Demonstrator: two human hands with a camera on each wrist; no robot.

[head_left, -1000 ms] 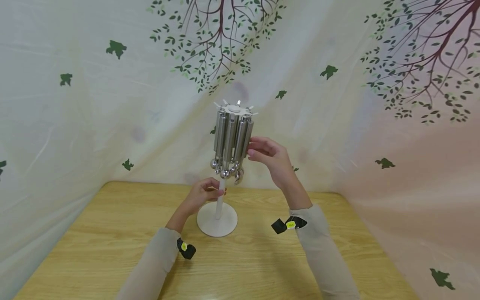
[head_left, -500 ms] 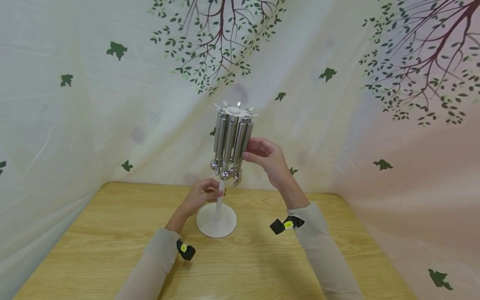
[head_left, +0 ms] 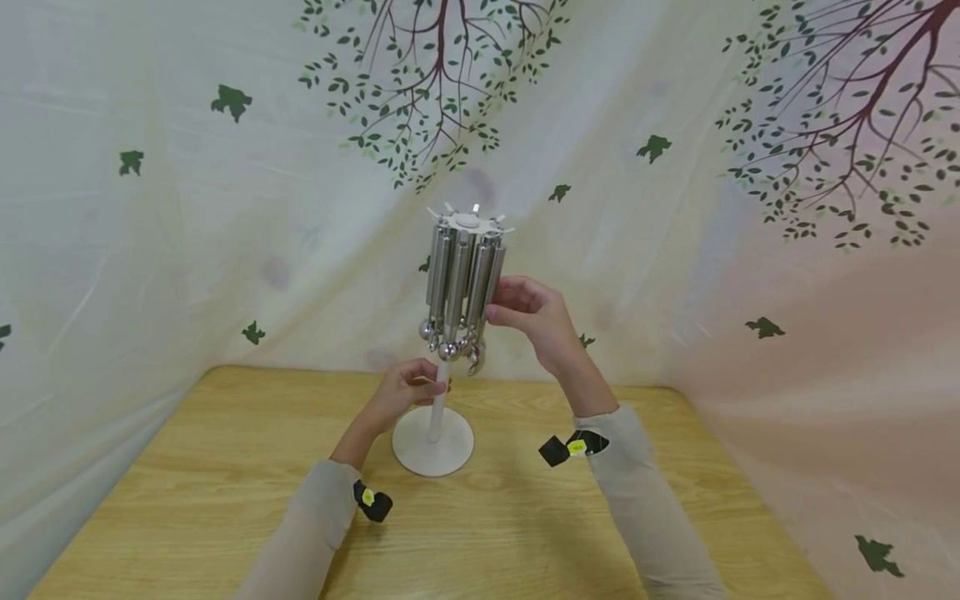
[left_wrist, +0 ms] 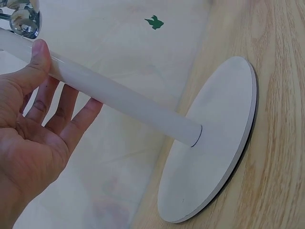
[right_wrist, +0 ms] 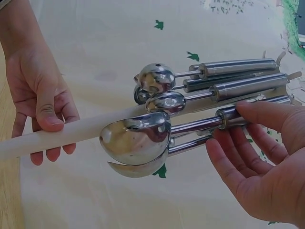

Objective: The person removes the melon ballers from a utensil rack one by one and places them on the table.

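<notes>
A white stand has a round base (head_left: 420, 454), an upright pole (left_wrist: 119, 100) and a spoked top disc. Several shiny metal scoops with cylindrical handles hang around it, bowls down. My left hand (left_wrist: 38, 114) holds the pole just under the bowls, thumb on one side and fingertips on the other. On the right side of the ring, my right hand (right_wrist: 267, 167) pinches the handle of a large-bowled scoop (right_wrist: 138, 138). Its thumb lies on the handle, with the fingers curled beneath. A second large bowl overlaps this scoop, and smaller round bowls (right_wrist: 157, 78) hang beside them.
The base stands on a wooden table (head_left: 262, 467). Behind the table hangs a pale cloth (head_left: 300, 250) printed with branches and green leaves. Each wrist carries a small black camera (head_left: 555, 451) on its sleeve.
My right hand has moved slightly left, its thumb coming in against the handle, and then stayed still. My left hand keeps its hold on the pole, and the stand stays in place.
</notes>
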